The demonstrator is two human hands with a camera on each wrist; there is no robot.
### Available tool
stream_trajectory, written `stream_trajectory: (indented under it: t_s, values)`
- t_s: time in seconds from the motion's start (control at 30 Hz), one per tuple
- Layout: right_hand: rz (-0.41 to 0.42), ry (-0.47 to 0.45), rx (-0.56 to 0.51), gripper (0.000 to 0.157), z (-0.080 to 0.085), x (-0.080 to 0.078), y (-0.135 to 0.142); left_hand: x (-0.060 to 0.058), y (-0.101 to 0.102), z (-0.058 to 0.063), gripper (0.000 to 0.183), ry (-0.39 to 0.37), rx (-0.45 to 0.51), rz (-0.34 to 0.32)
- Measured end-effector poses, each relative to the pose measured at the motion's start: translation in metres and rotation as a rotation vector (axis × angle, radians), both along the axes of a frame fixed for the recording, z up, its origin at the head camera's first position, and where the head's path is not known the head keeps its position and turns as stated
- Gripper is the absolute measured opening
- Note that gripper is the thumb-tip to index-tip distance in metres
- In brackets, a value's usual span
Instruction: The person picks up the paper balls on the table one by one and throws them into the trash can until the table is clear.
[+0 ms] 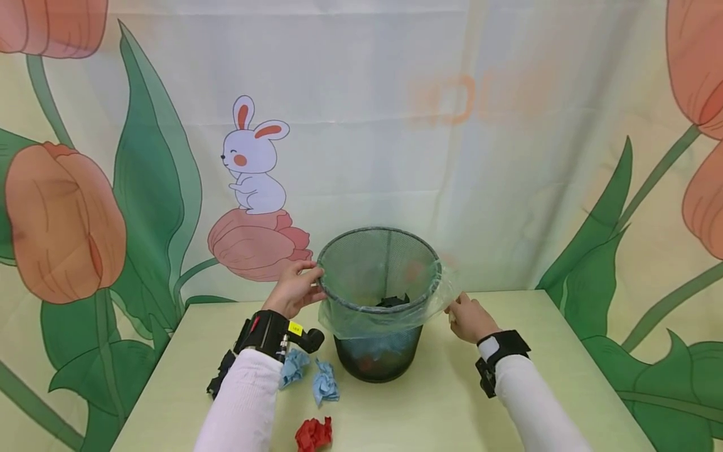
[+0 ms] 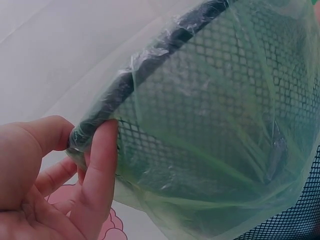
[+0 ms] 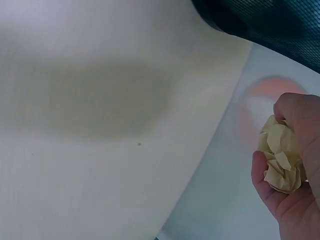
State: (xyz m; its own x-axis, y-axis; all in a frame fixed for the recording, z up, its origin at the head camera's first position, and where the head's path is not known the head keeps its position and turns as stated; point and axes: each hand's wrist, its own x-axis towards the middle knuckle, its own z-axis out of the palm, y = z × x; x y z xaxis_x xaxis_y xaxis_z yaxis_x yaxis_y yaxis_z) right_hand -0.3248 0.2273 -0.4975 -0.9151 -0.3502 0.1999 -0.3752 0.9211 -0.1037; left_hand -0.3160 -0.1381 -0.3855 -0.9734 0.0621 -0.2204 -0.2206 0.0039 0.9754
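Mesh bin sits mid-desk near the far edge; left wrist view shows the left hand's fingers closed in a pinch on its rim, over the green liner. Right hand, just right of the bin, has fingers curled round a crumpled beige ball, plain in right wrist view, mostly hidden in head view. Only head view gets the blue balls and red ball, the latter toward the near edge.

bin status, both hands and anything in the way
Left hand pinching rim of bin. Right hand gripping crumpled tan paper outside bin. Way in looks clear; blue paper balls and red paper ball on table.
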Motion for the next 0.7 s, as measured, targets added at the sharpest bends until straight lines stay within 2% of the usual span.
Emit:
stream_trajectory:
  t_s: [0.17,0.3,0.43,0.5,0.67,0.7]
  values:
    - [0.020,0.089,0.005,0.029,0.016,-0.007,0.005,-0.001,0.000,0.000,0.046,0.009,-0.010,-0.010]
    - [-0.006,0.057,-0.006,0.022,0.035,-0.006,0.006,-0.003,0.000,-0.001,0.045,0.011,-0.014,-0.007]
    - [-0.034,0.008,0.040,0.014,0.053,-0.006,0.008,-0.003,0.000,-0.001,0.044,0.006,-0.014,-0.001]
    - [-0.034,0.003,0.046,0.017,0.061,-0.007,0.009,-0.002,0.000,-0.001,0.043,0.003,-0.012,-0.001]
    - [0.000,0.031,0.001,0.038,0.076,-0.012,0.013,-0.001,0.000,-0.001,0.044,0.003,-0.008,-0.002]
    - [0.008,0.032,-0.010,0.036,0.080,-0.013,0.014,-0.001,0.000,-0.001,0.044,0.004,-0.007,-0.001]
